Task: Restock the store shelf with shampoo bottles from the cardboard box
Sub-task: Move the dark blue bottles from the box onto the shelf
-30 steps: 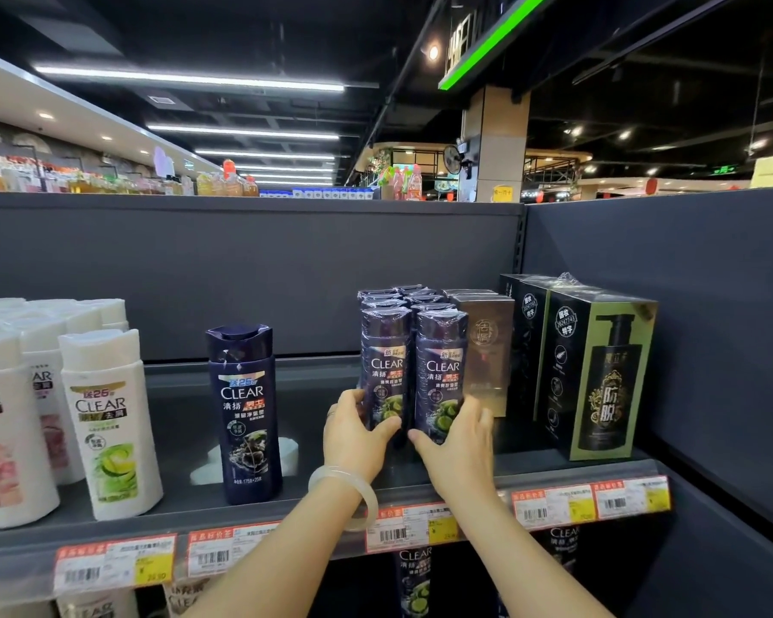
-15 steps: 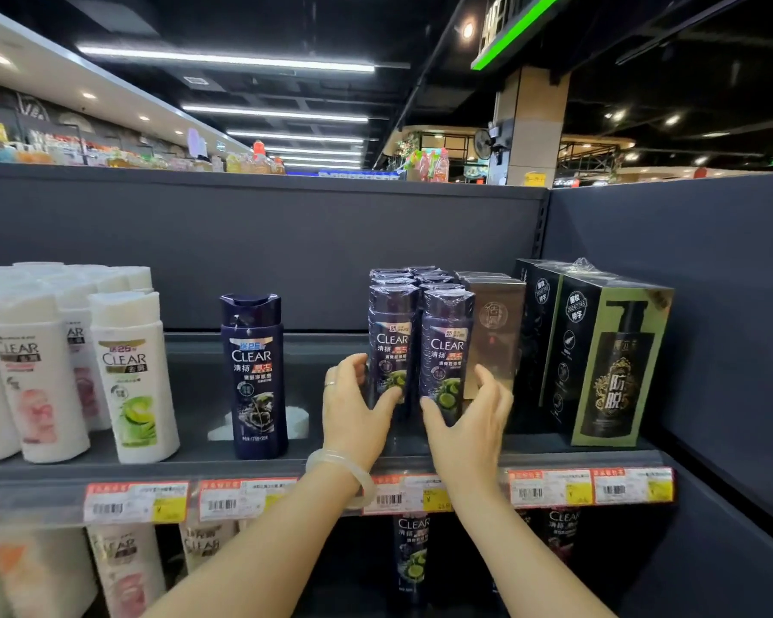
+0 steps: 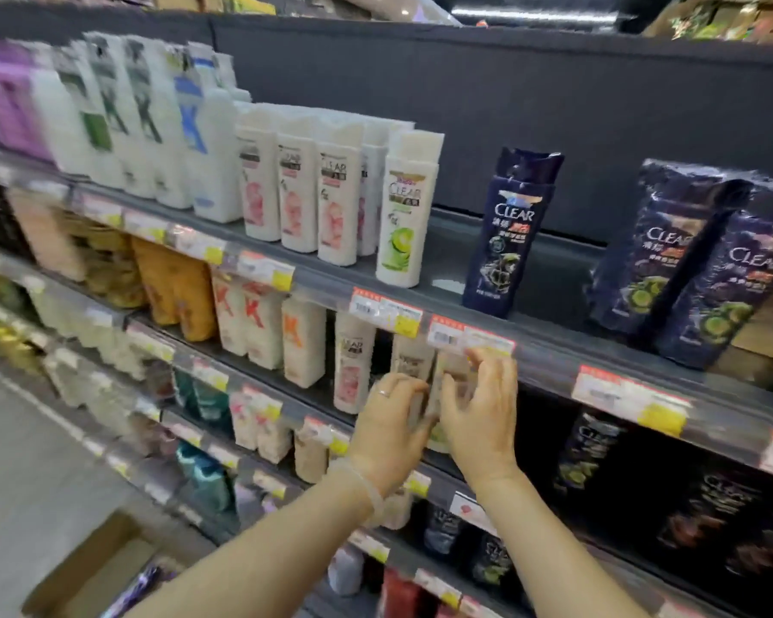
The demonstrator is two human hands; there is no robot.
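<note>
The shrink-wrapped packs of dark purple CLEAR shampoo bottles (image 3: 688,260) stand at the right of the top shelf (image 3: 550,350). Left of them is a single dark blue CLEAR bottle (image 3: 505,234), then white CLEAR bottles (image 3: 405,211). My left hand (image 3: 389,425) and my right hand (image 3: 478,417) hang close together below that shelf's edge, fingers spread, in front of white bottles (image 3: 353,363) on the second shelf. Motion blur hides whether they touch a bottle. The cardboard box (image 3: 86,568) sits on the floor at lower left, with purple bottles (image 3: 139,586) inside.
Rows of white and purple bottles (image 3: 108,113) fill the top shelf's left end. Orange and white bottles (image 3: 175,287) line the second shelf, dark bottles (image 3: 590,452) sit at its right, and more products stand on lower shelves. Price tags (image 3: 384,310) run along each edge. Grey aisle floor (image 3: 14,461) lies left.
Both hands have let go of the dark purple pack and dropped to the second shelf. My view has swung left and down, bringing the lower shelves, floor and box into sight.
</note>
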